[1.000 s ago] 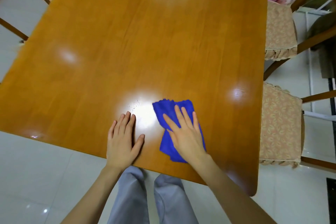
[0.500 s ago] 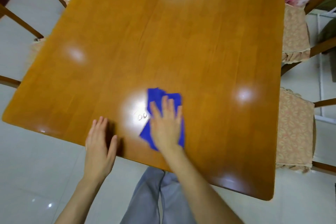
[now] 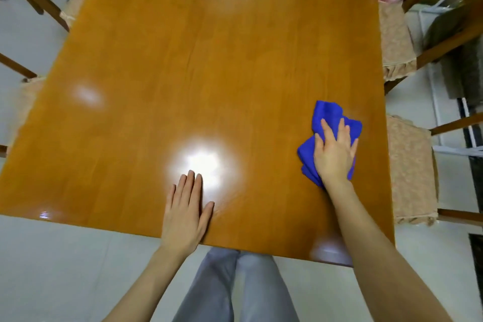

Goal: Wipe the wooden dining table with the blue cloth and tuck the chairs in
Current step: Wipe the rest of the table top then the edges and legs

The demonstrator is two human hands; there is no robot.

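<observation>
Now my right hand (image 3: 334, 154) presses flat, fingers straight, on a crumpled bright blue cloth (image 3: 326, 115) near the glossy wooden table's (image 3: 209, 60) right edge. My left hand (image 3: 186, 214) rests flat, fingers straight and together.

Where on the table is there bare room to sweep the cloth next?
Bare wood beyond the left hand and left of the cloth, out to the far and left edges of the table. Crowded only near right: right hand on cloth.
</observation>
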